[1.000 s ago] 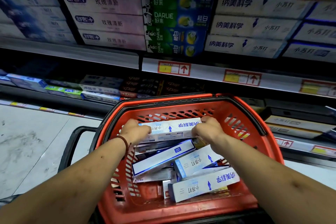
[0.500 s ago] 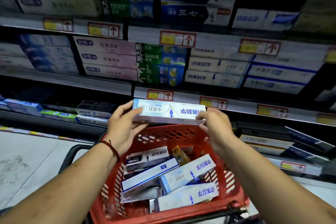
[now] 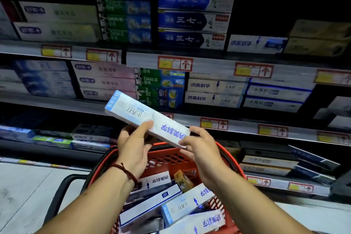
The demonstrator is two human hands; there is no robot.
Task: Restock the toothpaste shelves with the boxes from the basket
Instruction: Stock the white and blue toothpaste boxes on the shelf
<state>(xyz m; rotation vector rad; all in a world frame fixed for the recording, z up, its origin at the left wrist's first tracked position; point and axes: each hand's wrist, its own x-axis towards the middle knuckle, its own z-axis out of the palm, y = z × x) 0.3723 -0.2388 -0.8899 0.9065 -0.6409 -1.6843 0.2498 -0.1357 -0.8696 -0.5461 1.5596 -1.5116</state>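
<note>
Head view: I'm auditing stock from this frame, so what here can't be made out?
All in the head view:
Price tags: motion blur, figures unreadable.
Red basket: floor hidden under piled boxes, near side cut off by the bottom edge; box count unknown.
Held toothpaste box: right end covered by the right hand, back by fingers of the left hand.
Bottom-shelf boxes at left: dark and blurred, brands unreadable.

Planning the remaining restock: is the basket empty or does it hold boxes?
Not empty: several toothpaste boxes lie piled in the red basket, below the held box.
</note>
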